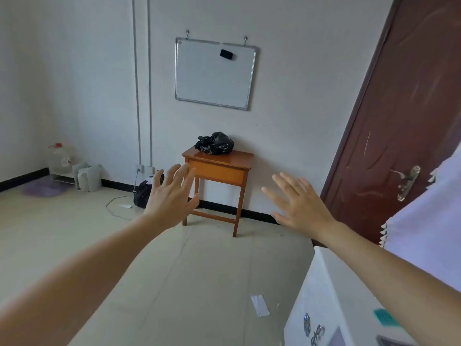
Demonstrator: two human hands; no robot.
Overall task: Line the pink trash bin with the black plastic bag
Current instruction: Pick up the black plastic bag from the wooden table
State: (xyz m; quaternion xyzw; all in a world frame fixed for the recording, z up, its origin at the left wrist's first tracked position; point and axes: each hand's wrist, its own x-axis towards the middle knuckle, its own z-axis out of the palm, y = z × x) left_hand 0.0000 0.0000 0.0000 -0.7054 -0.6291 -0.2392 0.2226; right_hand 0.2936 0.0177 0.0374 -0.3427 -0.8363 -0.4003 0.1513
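A crumpled black plastic bag (214, 143) lies on a small orange wooden table (239, 158) against the far wall, under a whiteboard. My left hand (172, 196) and my right hand (299, 203) are both stretched out in front of me, palms down and fingers spread, holding nothing. They hang in the air well short of the table, one on each side of it. No pink trash bin shows in this view.
A brown door (399, 121) stands at the right. A white box-like object (331, 303) is near my right arm. By the left wall stand a water jug (59, 158), pale bins (88, 177) and a dark bag (143, 193) with a cable. A paper strip (260, 305) lies on the floor.
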